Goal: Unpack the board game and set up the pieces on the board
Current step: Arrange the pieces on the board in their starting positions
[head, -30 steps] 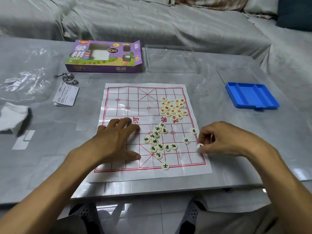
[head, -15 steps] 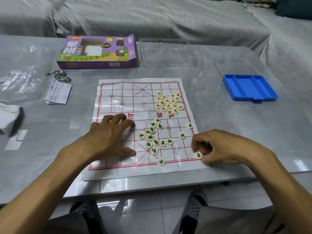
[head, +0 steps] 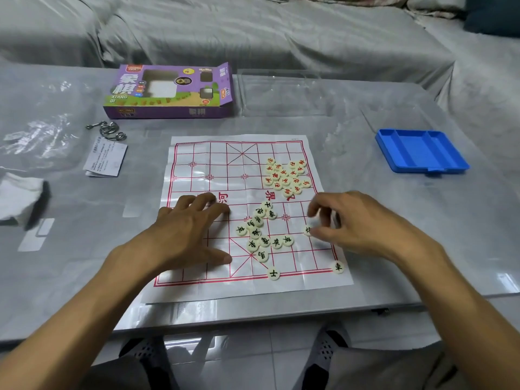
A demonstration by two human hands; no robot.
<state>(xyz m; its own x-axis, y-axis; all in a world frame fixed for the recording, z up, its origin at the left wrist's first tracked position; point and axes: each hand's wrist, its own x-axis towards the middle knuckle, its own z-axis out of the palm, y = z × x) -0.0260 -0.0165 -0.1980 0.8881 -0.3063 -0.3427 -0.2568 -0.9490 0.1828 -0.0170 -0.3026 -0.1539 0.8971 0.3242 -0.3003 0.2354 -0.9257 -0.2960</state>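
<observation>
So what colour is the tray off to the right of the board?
Bright blue tray, clearest in the head view.

White paper game board w/ red grid (head: 213, 164) lies flat on grey counter (head: 365, 220). Left hand (head: 185, 232) rests flat on the board. Right hand (head: 357, 220), fingers (head: 315, 209) curled, pinches a cream round piece (head: 307, 229). Black-marked pieces (head: 260, 232) clustered at centre, red-marked pieces (head: 287, 175) at 1 o'clock. Purple box (head: 168, 91) at 11, blue plastic tray (head: 422, 150) at 2.
</observation>
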